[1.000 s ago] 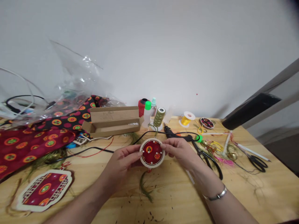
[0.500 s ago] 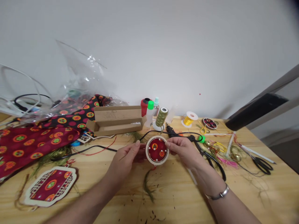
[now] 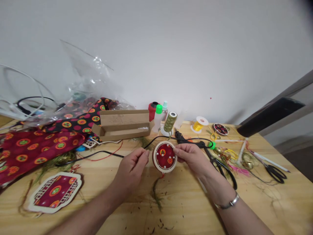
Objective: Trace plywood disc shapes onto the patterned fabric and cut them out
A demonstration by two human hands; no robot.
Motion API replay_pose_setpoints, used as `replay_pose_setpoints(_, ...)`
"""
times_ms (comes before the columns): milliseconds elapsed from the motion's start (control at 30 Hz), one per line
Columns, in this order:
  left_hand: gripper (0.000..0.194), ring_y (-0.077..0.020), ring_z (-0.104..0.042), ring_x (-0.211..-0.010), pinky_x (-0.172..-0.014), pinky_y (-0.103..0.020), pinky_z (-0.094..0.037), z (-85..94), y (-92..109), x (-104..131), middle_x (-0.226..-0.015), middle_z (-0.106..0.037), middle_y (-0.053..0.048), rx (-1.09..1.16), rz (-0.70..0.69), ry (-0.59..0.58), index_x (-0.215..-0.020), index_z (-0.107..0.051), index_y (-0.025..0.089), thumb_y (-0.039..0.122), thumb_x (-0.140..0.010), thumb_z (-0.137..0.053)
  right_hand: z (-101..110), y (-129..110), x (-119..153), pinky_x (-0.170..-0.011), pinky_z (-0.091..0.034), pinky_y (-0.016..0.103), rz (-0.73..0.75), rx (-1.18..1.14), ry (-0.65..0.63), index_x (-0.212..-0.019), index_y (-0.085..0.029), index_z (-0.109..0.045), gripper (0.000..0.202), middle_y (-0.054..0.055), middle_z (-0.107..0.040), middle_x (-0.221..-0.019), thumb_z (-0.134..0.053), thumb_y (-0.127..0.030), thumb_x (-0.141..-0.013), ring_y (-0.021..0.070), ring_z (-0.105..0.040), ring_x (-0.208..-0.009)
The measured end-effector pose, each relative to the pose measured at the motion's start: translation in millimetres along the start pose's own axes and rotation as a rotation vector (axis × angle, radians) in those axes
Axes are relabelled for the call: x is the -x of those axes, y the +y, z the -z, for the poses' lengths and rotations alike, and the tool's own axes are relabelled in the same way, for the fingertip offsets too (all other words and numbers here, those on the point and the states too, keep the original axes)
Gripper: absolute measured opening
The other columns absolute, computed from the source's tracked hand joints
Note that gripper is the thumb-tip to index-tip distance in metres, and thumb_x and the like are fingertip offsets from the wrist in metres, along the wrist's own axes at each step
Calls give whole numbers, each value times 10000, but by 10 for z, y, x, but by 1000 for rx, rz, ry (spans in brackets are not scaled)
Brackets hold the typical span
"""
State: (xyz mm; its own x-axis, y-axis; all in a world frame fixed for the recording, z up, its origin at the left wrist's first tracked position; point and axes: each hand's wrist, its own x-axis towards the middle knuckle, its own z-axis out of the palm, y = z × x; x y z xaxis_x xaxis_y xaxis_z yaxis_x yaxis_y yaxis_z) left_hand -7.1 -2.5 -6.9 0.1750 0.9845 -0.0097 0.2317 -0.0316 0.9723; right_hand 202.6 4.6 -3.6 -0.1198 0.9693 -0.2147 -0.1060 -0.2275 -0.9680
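My right hand [image 3: 193, 159] pinches the right rim of a round ornament [image 3: 163, 159] between thumb and fingers. The ornament has a pale wooden ring around dark red flowered fabric dotted with white beads. From its bottom hangs an olive thread tassel [image 3: 156, 195] on a red knot; an olive cord rises from its top. Just left of the ornament, my left hand [image 3: 133, 168] is closed, thumb pressed to the curled fingers. Whether anything is in that pinch is hidden. Behind the ornament stands an olive thread spool [image 3: 170, 121].
At left lie a larger wooden-framed ornament [image 3: 55, 192] and flowered fabric [image 3: 36, 148]. An open cardboard box [image 3: 124, 125], bottles with a green-capped one [image 3: 158, 118], and a glue gun [image 3: 187, 139] stand behind. On the right are scissors [image 3: 274, 173], black-handled shears [image 3: 222, 168] and a yellow spool [image 3: 199, 124].
My left fingers have come away from the ornament's left edge and curled into a pinch. The ornament has turned slightly, showing its left side edge, still in my right hand.
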Motion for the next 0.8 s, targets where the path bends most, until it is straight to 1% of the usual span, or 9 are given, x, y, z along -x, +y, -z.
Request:
replay_pose_setpoints(167,330,-110,-278,-527,-495,-246,-244,22,71,36,-548,-288,55,-83,-30,-141,-542,-335,218,318,-828,-466,82,-44,-19,-488,-231,237,114,-90,121,-588,-140,-630,368,-23,-521,-516,-779,-472,-642,77,-338,-480)
replay_pose_setpoints(300,419,-102,-223,-492,-487,-263,-226,41,96,139,-516,-209,59,-137,-131,-701,-486,-263,209,273,-833,-489,120,-77,-35,-498,-244,245,204,-139,204,-594,-161,-595,355,-41,-459,-507,-749,-470,-676,89,-318,-487)
replay_pose_setpoints(367,389,-106,-314,-495,-509,-257,-283,31,99,159,-495,-305,52,-113,-149,-903,-472,-391,202,288,-810,-563,129,-86,-37,-501,-251,246,232,-144,223,-613,-164,-601,348,-45,-442,-504,-735,-477,-688,94,-317,-490)
replay_pose_setpoints(433,200,-135,-474,-613,-598,-255,-368,11,93,135,-618,-519,7,-72,-173,-791,-601,-583,203,269,-788,-606,136,-87,-30,-504,-262,245,249,-135,232,-616,-165,-607,345,-43,-448,-512,-730,-477,-695,95,-324,-495)
replay_pose_setpoints(500,67,-144,-522,-704,-656,-256,-395,-4,76,79,-802,-615,-28,-24,-169,-442,-802,-664,215,247,-789,-606,137,-84,-12,-515,-283,243,255,-113,236,-631,-162,-625,326,-37,-472,-528,-732,-461,-707,96,-346,-506)
replay_pose_setpoints(567,211,-127,-501,-656,-621,-241,-387,-1,54,22,-782,-612,-16,72,-65,-160,-999,-655,227,283,-800,-612,118,-82,19,-530,-309,242,250,-84,234,-667,-158,-656,281,-26,-520,-558,-740,-421,-719,98,-387,-525)
replay_pose_setpoints(600,301,-118,-483,-612,-584,-231,-372,4,46,2,-717,-598,1,146,14,-108,-1085,-631,228,322,-800,-624,99,-85,38,-537,-323,240,245,-62,233,-689,-158,-671,256,-20,-549,-578,-740,-402,-726,100,-411,-537)
replay_pose_setpoints(700,506,-107,-458,-532,-512,-212,-332,12,38,-15,-573,-566,28,361,201,-206,-1222,-571,204,443,-783,-643,12,-114,98,-569,-386,246,242,33,232,-721,-170,-698,210,1,-623,-636,-736,-377,-725,112,-479,-576)
replay_pose_setpoints(800,433,-94,-459,-506,-494,-208,-319,-18,49,4,-573,-602,6,427,253,-336,-1062,-662,172,475,-752,-671,-71,-155,137,-604,-451,278,246,112,221,-724,-179,-707,229,29,-668,-677,-737,-404,-699,144,-544,-620)
